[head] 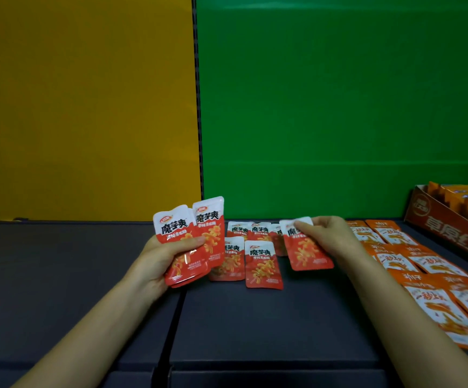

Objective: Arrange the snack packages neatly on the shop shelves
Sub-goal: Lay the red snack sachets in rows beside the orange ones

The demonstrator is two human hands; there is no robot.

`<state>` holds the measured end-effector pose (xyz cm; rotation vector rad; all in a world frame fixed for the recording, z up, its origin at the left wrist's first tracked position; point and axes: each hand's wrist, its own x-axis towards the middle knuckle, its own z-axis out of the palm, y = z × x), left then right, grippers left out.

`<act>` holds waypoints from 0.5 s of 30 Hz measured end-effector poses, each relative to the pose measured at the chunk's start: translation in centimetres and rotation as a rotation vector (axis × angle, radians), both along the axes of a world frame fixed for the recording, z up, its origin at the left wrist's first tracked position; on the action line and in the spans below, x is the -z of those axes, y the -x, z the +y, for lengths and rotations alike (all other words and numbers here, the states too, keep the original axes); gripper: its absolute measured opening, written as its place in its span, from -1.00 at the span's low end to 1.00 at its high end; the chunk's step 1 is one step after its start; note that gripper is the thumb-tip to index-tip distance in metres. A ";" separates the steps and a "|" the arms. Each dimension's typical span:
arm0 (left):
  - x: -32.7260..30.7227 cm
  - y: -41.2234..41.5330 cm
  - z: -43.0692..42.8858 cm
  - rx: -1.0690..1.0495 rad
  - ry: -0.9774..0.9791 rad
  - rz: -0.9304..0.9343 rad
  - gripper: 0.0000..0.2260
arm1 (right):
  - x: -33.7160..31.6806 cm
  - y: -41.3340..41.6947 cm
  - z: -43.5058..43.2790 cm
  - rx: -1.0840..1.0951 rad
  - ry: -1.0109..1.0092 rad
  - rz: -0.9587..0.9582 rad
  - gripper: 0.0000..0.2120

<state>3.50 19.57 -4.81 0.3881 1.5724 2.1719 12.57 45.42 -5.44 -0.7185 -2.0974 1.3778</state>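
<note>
My left hand (161, 261) grips a fanned bunch of red-and-white snack packets (188, 236), held upright above the dark shelf (255, 326). My right hand (328, 236) pinches the top of one more red packet (305, 250), tilted just over the shelf. Between the hands, several matching red packets (261, 261) lie flat in two loose rows on the shelf, the front ones slightly skewed.
Several orange-and-white packets (423, 264) lie in rows along the right side of the shelf. A brown display carton (448, 219) with orange packs stands at the back right. Yellow and green back panels (339, 107) rise behind. The shelf's left half is bare dark surface.
</note>
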 end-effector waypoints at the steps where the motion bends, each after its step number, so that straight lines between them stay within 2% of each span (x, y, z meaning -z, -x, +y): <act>1: 0.0 0.1 -0.1 -0.005 -0.001 0.000 -0.78 | 0.6 0.1 0.3 0.027 -0.070 -0.070 -0.68; 6: -0.1 -0.2 0.0 0.004 0.010 0.013 -0.80 | 1.7 0.6 -0.3 0.049 -0.295 -0.255 -0.63; 10: 0.0 -0.3 -0.1 0.004 0.020 0.021 -0.79 | 2.0 0.7 -0.9 0.110 -0.483 -0.334 -0.57; 15: 0.2 -0.2 0.0 -0.003 0.032 0.023 -0.76 | 2.6 0.7 -1.0 0.177 -0.614 -0.375 -0.57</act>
